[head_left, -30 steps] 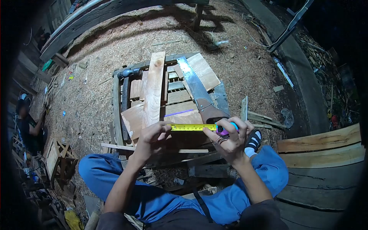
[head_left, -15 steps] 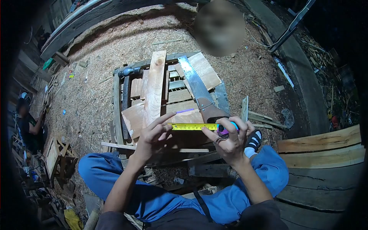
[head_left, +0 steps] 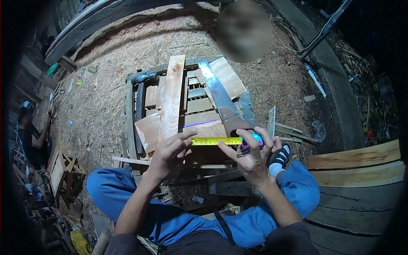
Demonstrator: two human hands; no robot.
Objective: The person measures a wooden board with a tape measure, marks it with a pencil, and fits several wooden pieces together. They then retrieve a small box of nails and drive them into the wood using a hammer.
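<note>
A yellow tape measure (head_left: 208, 141) is stretched between my two hands, above the low wooden worktable. My left hand (head_left: 169, 149) pinches the tape's free end. My right hand (head_left: 255, 159) is wrapped around the blue and purple case (head_left: 253, 139), its index finger pointing along the blade's lower edge. Just beyond the tape lies a purple stick-like item (head_left: 199, 123) on a flat piece of wood. A handsaw (head_left: 217, 89) rests on the boards with its brown handle close to my right hand. Beyond my left hand, a long pale board (head_left: 172, 93) lies lengthwise.
A hammer (head_left: 144, 79) lies at the worktable's far left corner. Several planks (head_left: 357, 168) are on the right. Wood shavings (head_left: 106, 102) cover the ground. Another person (head_left: 32, 138) is at the far left. A thick beam (head_left: 106, 27) crosses the top left.
My left index finger has lowered and curled toward the tape, uncovering more of the purple item. My right index finger has slid slightly left along the blade.
</note>
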